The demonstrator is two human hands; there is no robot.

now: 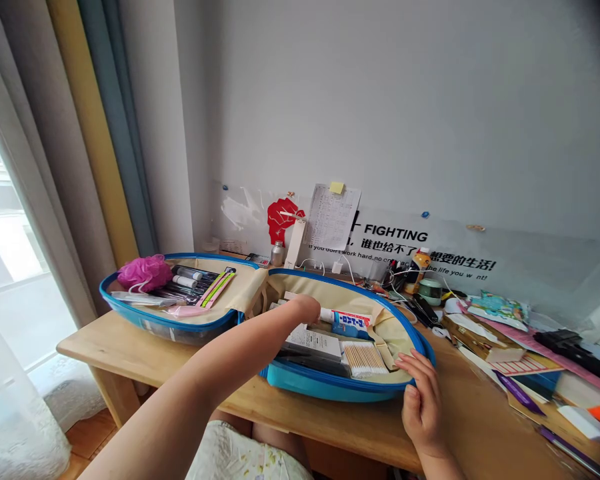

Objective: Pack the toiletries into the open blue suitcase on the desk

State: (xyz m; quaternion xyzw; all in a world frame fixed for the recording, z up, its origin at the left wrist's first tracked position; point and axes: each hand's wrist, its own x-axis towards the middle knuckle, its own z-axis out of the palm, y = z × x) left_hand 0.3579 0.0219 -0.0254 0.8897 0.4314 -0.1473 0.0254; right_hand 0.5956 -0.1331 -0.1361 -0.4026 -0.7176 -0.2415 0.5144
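Observation:
An open blue suitcase [325, 393] with a beige lining lies on the wooden table. My left hand [307, 310] reaches into its right half, fingers bent down at the white-capped end of a blue and white toothpaste tube [351, 323]; its fingertips are mostly hidden. In front of the tube are a white box [314, 343] and a pack of cotton swabs [364, 359]. My right hand [423, 393] rests on the right front rim with its fingers stretched out. The left half holds a purple bath puff [145, 272], small bottles [186, 279] and a pink and green pack [217, 288].
Clutter covers the right of the table [475, 427], including a colourful packet [500, 310], a black object [575, 353] and purple pens [519, 392]. Behind the suitcase stand a white lamp [295, 243], an orange bottle [420, 263] and cables. Curtains [95, 120] hang at left.

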